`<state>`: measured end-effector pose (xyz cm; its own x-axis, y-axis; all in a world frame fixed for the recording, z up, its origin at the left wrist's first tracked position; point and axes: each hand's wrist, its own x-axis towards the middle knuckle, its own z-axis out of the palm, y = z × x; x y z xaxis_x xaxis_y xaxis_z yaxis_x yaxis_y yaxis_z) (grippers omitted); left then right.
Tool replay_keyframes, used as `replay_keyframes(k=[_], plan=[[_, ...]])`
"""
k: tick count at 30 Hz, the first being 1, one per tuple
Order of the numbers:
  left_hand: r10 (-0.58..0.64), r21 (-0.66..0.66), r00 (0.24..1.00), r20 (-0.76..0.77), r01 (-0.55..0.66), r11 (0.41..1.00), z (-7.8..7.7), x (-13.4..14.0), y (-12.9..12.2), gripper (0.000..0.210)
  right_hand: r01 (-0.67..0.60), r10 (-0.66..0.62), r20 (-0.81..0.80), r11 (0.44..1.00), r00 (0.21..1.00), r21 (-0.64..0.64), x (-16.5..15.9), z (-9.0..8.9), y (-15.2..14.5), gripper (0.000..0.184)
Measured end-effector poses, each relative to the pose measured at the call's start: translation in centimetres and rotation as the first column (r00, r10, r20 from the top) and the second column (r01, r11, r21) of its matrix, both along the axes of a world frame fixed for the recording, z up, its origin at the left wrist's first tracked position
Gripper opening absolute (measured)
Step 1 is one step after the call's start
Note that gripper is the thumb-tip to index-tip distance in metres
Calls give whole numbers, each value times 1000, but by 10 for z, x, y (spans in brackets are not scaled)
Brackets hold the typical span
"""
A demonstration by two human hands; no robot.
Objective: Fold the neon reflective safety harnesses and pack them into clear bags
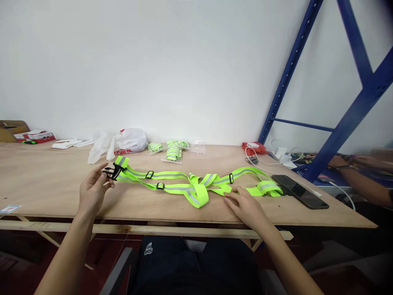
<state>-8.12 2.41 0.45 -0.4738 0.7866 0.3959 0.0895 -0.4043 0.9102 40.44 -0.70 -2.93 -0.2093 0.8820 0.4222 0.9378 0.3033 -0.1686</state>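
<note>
A neon-yellow reflective harness (176, 188) with grey stripes lies stretched along the wooden table, its straps looped and crossed in the middle. My left hand (93, 189) pinches the prongs of the black side-release buckle (116, 170) at the harness's left end, raised slightly off the tabletop. Lower right of the crossed straps, my right hand (245, 205) has its thumb and fingertips closed on a strap edge. Black adjuster slides (160, 186) sit along the straps. At the right end, the strap is bunched into a folded roll (269, 187).
Packed neon bundles (174, 151) and a white plastic bag (132, 140) lie by the wall. A black phone (300, 191) rests at the right, near a white cable (260, 166). Blue shelf posts (334, 119) rise there; another person's arm (359, 176) is beyond them.
</note>
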Motion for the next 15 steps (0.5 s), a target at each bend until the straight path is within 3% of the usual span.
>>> replay_keyframes(k=[3,6,8,11,15], plan=[[-102,-91,993,-61,96,991,-12,-11,3,53,1,-1,7,1000,1000,-8,0,0,0,29],[-66,-152,973,-219,33,988,-15,-20,0,44,-3,3,18,1000,1000,-19,0,0,-1,30],[-20,-160,919,-393,-47,986,-14,-25,-4,37,-1,2,21,1000,1000,-18,0,0,-1,31],[-71,-212,797,-600,-73,974,-9,-31,-8,32,-5,5,17,1000,1000,3,0,-1,-1,31],[-149,-275,724,-673,-58,960,-3,-33,-11,30,-19,19,-3,999,1000,38,0,-3,0,30]])
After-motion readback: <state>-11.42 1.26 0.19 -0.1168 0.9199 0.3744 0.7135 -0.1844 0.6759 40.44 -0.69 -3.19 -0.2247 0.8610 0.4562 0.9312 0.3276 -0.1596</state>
